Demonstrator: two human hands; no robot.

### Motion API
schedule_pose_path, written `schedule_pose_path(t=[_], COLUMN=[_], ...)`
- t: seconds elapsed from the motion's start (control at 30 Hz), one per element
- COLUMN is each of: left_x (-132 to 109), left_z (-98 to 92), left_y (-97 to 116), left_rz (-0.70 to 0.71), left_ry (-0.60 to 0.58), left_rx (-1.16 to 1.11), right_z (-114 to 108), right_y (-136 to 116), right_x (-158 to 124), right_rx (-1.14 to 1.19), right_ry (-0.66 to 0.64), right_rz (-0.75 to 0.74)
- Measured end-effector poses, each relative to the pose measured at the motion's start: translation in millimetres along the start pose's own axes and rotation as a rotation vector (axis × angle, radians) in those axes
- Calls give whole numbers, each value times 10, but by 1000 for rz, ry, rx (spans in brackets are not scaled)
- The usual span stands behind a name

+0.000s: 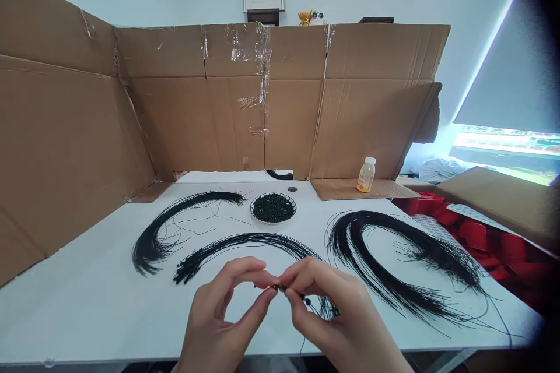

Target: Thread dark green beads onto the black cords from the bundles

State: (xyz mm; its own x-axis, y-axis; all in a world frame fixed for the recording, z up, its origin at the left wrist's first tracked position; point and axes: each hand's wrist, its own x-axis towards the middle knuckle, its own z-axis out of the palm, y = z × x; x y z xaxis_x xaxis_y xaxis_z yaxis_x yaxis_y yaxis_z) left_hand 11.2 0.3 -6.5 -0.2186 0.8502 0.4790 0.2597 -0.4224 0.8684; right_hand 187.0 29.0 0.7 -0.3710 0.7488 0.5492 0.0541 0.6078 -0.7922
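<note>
My left hand (227,309) and my right hand (326,309) meet at the middle of the white table (87,315), fingertips pinching a thin black cord (289,290). Small black beads (277,288) sit on it between my fingertips, and another bead (307,301) hangs just past my right fingers. A curved bundle of black cords (245,240) lies just beyond my hands, its right end running under my right hand. Two more bundles (175,227) (394,253) lie to the left and right. A round plate of small black beads (273,208) stands at the far side.
Folded cardboard sheets (196,116) stand along the table's far and left sides. A small bottle of yellowish liquid (366,176) stands on cardboard at the back right. Red crates (481,245) lie beyond the right table edge.
</note>
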Motion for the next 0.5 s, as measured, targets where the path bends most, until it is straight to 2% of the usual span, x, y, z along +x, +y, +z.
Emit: schedule_pose_path(t=[0.17, 0.5], left_x=[2, 45], left_z=[12, -5], left_y=[48, 38], left_rz=[-81, -60], left_ry=[8, -18], left_rx=[-23, 60], right_z=[6, -34], right_y=[-2, -8], right_x=[-1, 14], right_rx=[3, -53], right_ry=[29, -35], right_rz=[10, -99])
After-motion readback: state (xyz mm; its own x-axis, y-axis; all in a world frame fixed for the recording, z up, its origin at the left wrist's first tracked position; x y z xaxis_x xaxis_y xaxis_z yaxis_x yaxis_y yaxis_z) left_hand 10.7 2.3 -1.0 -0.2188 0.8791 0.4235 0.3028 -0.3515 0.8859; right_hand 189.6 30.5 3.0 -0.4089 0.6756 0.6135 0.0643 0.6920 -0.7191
